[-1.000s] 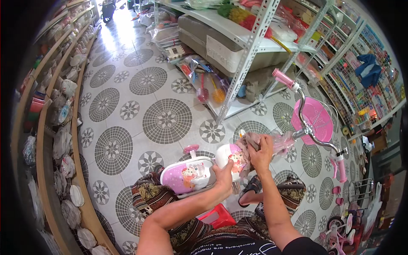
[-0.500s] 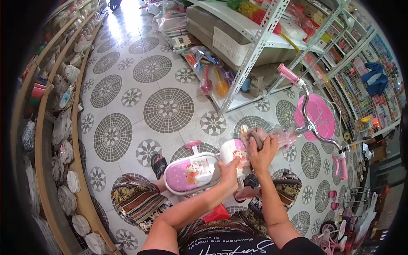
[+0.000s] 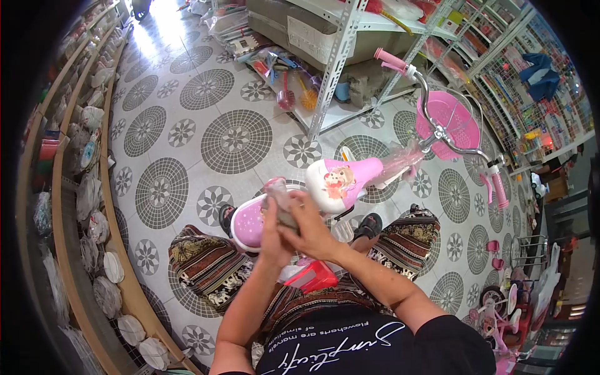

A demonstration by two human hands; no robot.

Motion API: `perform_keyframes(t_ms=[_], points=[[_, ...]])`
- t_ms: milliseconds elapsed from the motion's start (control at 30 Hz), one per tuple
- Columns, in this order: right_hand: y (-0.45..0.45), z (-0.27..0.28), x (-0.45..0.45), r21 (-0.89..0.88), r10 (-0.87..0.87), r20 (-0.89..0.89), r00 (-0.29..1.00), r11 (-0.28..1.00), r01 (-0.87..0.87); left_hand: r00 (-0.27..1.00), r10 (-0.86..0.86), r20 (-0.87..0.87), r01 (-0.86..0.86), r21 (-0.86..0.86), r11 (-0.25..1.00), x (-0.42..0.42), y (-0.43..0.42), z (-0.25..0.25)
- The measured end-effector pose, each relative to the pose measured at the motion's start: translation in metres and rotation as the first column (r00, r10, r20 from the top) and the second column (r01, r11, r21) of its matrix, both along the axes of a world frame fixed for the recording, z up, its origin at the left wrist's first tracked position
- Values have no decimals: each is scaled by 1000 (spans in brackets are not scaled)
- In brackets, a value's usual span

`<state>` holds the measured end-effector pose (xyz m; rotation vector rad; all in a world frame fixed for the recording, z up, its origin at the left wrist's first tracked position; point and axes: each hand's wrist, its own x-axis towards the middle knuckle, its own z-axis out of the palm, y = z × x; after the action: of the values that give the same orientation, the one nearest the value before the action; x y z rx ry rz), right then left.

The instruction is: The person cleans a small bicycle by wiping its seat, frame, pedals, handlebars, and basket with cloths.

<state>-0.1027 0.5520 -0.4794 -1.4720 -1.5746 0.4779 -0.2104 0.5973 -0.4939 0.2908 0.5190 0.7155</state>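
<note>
A child's bicycle stands between my legs. Its pink and white saddle (image 3: 344,182) carries a cartoon animal print. Behind it is a rear seat (image 3: 247,224) in pink with white dots and a white rim, partly covered by my hands. Both hands are on a crumpled greyish-pink cloth (image 3: 282,205) over the rear seat. My left hand (image 3: 274,237) is closed on the cloth's near side. My right hand (image 3: 310,229) has its fingers bent over the cloth from the right. Clear plastic wrap (image 3: 403,160) covers the frame ahead of the saddle.
Pink grips and a chrome handlebar (image 3: 440,134) rise ahead, with a pink basket (image 3: 459,115) beyond. A red object (image 3: 315,275) lies near my lap. Wooden shelves (image 3: 94,206) run along the left; a white metal rack (image 3: 337,69) stands ahead. More pink bicycles (image 3: 494,312) are at lower right.
My right hand has moved with the cloth from the saddle's front back to the rear seat. My left hand has left the saddle and joined it on the cloth. The view has shifted.
</note>
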Motion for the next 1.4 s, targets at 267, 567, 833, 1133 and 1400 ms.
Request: perform_keyframes(t_ms=[267, 567, 833, 1133, 1400], points=[[6, 4, 86, 119, -181, 291, 939, 981, 152, 484, 636, -602, 643, 737, 208, -54, 22, -8], [36, -26, 115, 114, -486, 583, 652, 843, 526, 398, 756, -520, 843, 532, -78, 25, 30, -54], [31, -24, 119, 145, -471, 563, 679, 865, 481, 212, 644, -735, 717, 565, 409, -93, 67, -63], [34, -39, 140, 148, -551, 463, 695, 821, 552, 362, 742, -565, 763, 636, 111, 6, 90, -61], [28, -41, 148, 199, -583, 400, 707, 809, 553, 548, 705, -450, 745, 647, -166, 18, 28, -56]])
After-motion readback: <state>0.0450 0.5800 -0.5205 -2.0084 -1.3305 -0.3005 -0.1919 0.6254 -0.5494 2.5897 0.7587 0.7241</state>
